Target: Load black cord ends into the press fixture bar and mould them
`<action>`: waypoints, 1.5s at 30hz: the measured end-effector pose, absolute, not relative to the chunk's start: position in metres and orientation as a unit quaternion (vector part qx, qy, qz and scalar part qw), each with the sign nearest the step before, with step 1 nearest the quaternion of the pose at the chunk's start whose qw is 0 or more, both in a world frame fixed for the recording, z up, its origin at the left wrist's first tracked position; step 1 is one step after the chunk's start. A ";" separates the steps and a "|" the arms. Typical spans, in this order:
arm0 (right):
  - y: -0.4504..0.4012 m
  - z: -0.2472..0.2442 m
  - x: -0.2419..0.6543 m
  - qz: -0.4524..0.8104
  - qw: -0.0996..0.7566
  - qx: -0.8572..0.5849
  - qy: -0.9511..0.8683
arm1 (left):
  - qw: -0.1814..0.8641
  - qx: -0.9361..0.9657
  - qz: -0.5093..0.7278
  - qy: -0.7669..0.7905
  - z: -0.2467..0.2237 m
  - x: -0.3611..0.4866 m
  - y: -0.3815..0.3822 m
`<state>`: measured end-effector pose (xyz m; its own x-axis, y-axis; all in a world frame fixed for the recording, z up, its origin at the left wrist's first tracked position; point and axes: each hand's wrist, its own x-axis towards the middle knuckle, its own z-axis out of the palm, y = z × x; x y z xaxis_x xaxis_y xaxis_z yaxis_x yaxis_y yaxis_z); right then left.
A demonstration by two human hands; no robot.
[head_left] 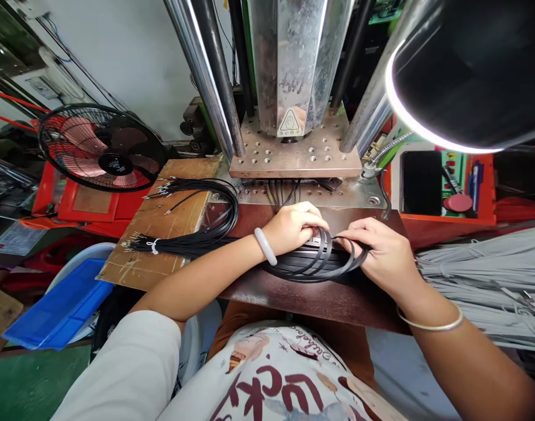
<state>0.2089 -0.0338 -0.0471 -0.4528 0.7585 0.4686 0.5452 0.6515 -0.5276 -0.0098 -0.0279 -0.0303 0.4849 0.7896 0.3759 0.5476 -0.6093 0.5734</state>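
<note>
My left hand [293,227] is closed on looped black cables [322,266] in front of the press. Facing it, my right hand [383,251] pinches the other side of the same loops, its thumb and index finger near a cable end. The loops curve down between both hands. A bundle of black cables [183,244] with a white tie runs under my left forearm, its ends on the wooden board at the left. More black cables [225,202] bend around above it. Several thin cables [282,192] stick out from under the press plate.
The metal press [293,158] stands straight ahead, with a lamp [464,76] at upper right. A fan [103,149] and blue tray [63,304] are at left. Grey cable bundles [490,275] and a red toolbox [447,219] are at right.
</note>
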 end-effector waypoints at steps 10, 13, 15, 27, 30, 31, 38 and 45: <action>-0.035 -0.043 0.206 0.153 0.329 -0.361 -0.859 | 0.186 0.843 0.302 0.405 -0.059 -0.009 -0.032; -0.035 -0.042 0.206 0.148 0.317 -0.346 -0.870 | 0.176 0.849 0.304 0.394 -0.055 -0.010 -0.033; -0.035 -0.041 0.206 0.137 0.306 -0.339 -0.879 | 0.159 0.864 0.291 0.378 -0.052 -0.012 -0.034; -0.036 -0.043 0.205 0.072 0.268 -0.309 -0.910 | 0.012 0.922 0.250 0.296 -0.052 -0.008 -0.047; -0.035 -0.042 0.202 0.059 0.270 -0.290 -0.916 | -0.003 0.913 0.252 0.321 -0.047 -0.012 -0.055; -0.034 -0.043 0.201 0.050 0.271 -0.285 -0.918 | -0.002 0.907 0.243 0.343 -0.043 -0.014 -0.057; -0.037 -0.051 0.207 0.023 0.267 -0.315 -0.911 | 0.118 0.864 0.296 0.390 -0.039 -0.022 -0.049; -0.039 -0.049 0.217 -0.024 0.401 -0.382 -0.832 | 0.087 0.840 0.399 0.357 -0.062 -0.022 -0.039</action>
<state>0.2167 -0.0390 -0.0490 -0.3859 0.6167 0.6861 0.6553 0.7067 -0.2667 -0.0220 -0.0391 -0.0621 0.4259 0.6696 0.6085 0.5307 -0.7296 0.4314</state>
